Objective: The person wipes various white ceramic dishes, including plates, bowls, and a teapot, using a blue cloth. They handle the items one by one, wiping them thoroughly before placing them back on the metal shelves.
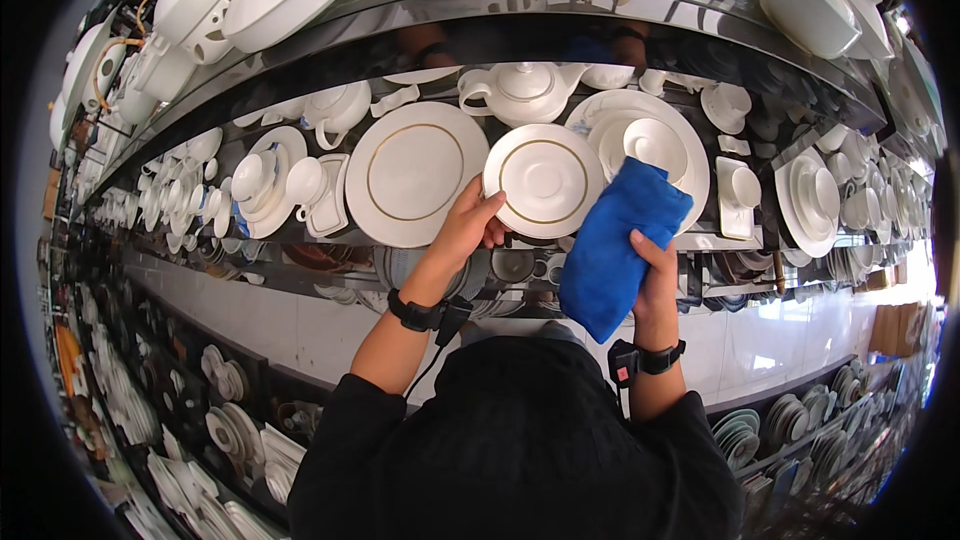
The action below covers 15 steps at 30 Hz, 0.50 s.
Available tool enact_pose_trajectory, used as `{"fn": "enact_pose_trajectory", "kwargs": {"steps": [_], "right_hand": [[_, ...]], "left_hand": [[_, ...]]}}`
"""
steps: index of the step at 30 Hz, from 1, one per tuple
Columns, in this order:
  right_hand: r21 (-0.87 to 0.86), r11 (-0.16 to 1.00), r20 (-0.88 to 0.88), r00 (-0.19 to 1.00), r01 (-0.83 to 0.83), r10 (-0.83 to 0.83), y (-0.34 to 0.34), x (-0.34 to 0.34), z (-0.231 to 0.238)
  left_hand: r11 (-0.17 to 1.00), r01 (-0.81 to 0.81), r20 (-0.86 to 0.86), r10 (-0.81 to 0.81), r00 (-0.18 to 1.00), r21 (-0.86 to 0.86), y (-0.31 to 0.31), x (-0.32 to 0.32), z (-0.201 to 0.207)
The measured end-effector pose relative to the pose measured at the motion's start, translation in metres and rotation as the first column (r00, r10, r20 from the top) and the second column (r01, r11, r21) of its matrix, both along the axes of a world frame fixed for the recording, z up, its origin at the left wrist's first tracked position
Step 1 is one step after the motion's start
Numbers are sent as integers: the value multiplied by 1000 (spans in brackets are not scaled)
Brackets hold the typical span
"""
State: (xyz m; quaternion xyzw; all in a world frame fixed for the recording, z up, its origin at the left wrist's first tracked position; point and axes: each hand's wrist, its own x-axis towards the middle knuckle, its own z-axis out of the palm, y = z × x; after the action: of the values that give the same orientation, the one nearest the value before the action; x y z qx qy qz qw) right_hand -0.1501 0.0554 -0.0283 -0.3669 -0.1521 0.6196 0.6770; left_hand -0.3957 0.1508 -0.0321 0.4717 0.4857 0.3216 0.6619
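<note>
A small white saucer (541,182) with a gold ring is held up by its left rim, my left hand (472,220) closed on it with the thumb on top. My right hand (653,270) grips a folded blue cloth (612,260), thumb over its front. The cloth's upper end overlaps the lower edge of a white bowl (655,148) resting on stacked plates. Left of the saucer lies a large white plate (417,175) with a gold ring. The saucer and cloth meet or overlap in view; whether they touch, I cannot tell.
Behind the saucer stands a white teapot (525,90). A dark upper shelf (480,35) with large white dishes hangs above. Cups and saucers (262,185) crowd the left, more plates (805,202) the right. A lower shelf holds bowls (513,265); racks of dishes (240,430) stand behind me.
</note>
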Motion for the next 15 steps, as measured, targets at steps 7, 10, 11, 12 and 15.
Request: {"fn": "enact_pose_trajectory", "kwargs": {"steps": [7, 10, 11, 12, 15], "right_hand": [[86, 996, 174, 984, 9, -24, -37, -10, 31], [188, 958, 241, 955, -218, 170, -41, -45, 49], [156, 940, 275, 928, -303, 253, -42, -57, 44], [187, 899, 363, 878, -396, 311, -36, -70, 32], [51, 820, 655, 639, -571, 404, -9, -130, 6]], "left_hand": [[949, -287, 22, 287, 958, 130, -49, -85, -16], [850, -513, -65, 522, 851, 116, -64, -144, -49], [824, -559, -83, 566, 821, 88, -66, -157, -52], [802, -594, -93, 597, 797, 65, -63, -166, -56], [861, -508, -21, 508, 861, -35, -47, -181, -58]]}}
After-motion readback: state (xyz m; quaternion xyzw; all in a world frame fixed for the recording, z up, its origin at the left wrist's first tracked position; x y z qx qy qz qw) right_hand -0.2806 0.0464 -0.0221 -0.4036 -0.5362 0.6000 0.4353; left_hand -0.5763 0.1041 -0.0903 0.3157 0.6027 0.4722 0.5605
